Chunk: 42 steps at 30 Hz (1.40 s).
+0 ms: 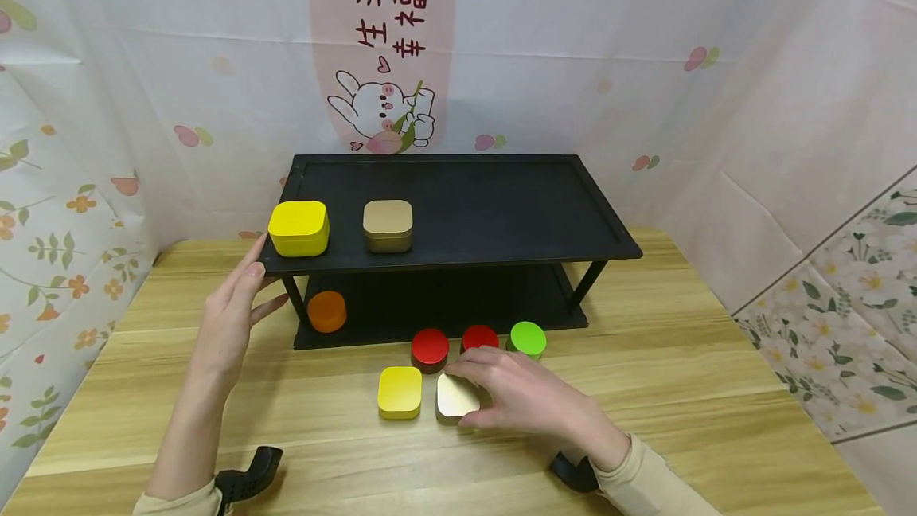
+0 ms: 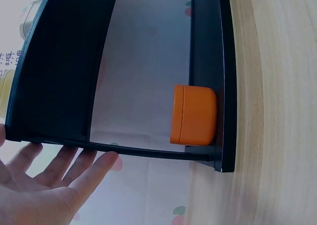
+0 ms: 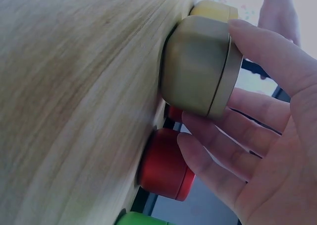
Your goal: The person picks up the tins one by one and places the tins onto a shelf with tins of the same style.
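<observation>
The right hand [image 1: 526, 400] curls its fingers and thumb around the gold square tin [image 1: 455, 397], which sits on the wooden table [image 1: 680, 388], just beside a yellow square tin [image 1: 399, 392] and in front of two red round tins [image 1: 430, 348]. The left hand [image 1: 229, 317] is spread with straight fingers and touches the left front corner of the black shelf [image 1: 501, 205]. An orange tin [image 2: 194, 115] stands on the lower board.
</observation>
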Available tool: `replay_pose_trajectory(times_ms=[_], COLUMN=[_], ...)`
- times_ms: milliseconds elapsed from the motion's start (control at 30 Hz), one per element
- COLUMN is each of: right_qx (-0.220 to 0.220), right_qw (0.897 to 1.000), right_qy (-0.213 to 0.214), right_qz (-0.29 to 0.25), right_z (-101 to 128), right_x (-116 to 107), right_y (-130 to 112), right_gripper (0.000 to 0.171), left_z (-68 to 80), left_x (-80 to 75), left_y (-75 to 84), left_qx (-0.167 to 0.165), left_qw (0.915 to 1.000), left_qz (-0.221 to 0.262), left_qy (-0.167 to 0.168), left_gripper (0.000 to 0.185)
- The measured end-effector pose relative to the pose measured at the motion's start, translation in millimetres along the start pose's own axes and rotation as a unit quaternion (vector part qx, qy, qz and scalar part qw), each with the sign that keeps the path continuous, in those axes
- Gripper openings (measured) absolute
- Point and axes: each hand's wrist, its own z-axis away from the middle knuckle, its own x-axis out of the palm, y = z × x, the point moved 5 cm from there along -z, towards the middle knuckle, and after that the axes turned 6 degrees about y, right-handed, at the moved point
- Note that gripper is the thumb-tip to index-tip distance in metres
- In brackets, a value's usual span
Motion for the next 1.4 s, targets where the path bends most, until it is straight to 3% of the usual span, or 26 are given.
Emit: replay_pose_trajectory(times_ms=[533,933,1400], right_qx=[-0.001,-0.019,-0.034], right_qw=[1.000,0.999,0.996], right_qy=[0.004,0.038,0.080], right_qz=[0.005,-0.001,-0.031], right_z=[-0.3,-0.8,-4.3], right_x=[-0.2,-6.3,-32.4], right_y=[-1.1,-4.7,-6.8], right_gripper=[0.059,0.054,0.050], left_z=[0.2,1.0,1.1], left_x=[-0.2,-0.1,0.5], left_y=[-1.1,0.3,1.2], left_qx=[-0.003,0.004,0.003], left_qw=[0.9999,1.0000,1.0000], left_qz=[-0.015,-0.006,0.000], left_qy=[0.003,0.002,0.003], left_gripper=[0.052,0.052,0.052])
